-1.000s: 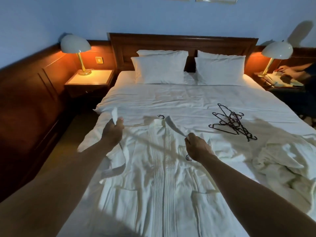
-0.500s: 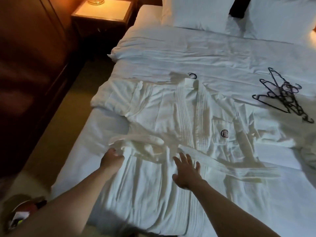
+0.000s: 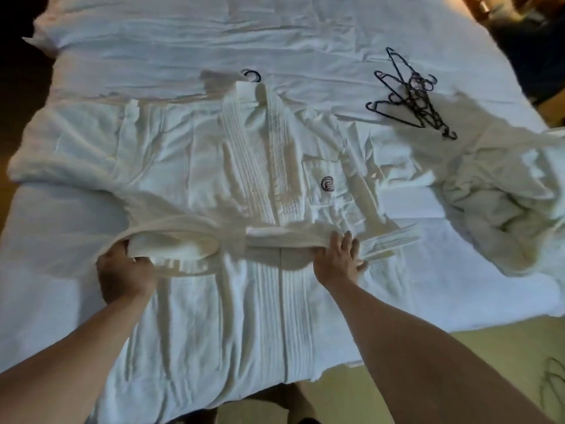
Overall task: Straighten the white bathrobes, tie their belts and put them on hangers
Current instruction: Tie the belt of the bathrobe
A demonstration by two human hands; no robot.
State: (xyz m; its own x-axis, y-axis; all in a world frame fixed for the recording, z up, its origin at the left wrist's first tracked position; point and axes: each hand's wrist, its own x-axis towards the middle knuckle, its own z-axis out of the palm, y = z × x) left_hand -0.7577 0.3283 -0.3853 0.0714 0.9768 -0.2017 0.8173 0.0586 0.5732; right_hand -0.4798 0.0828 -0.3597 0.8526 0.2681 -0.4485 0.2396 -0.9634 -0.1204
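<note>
A white bathrobe (image 3: 189, 166) lies flat and front-up on the bed, its collar pointing away from me, with a black hanger hook (image 3: 253, 75) showing above the collar. Its belt (image 3: 183, 240) runs across the waist. My left hand (image 3: 125, 270) grips a looped section of the belt at the left. My right hand (image 3: 337, 258) holds the belt on the right of the waist, fingers partly spread over it. A second bathrobe (image 3: 501, 194) lies crumpled at the right. Several black hangers (image 3: 409, 96) lie in a heap on the bed.
The white bed sheet (image 3: 275, 32) stretches beyond the robe. The bed's near edge drops to a yellowish floor (image 3: 443, 347) at the lower right. Dark furniture stands at the top right corner.
Both hands have moved from the robe's collar and shoulder down to the waist and taken hold of the belt. The view has dropped and shifted right, so the robe now lies centred.
</note>
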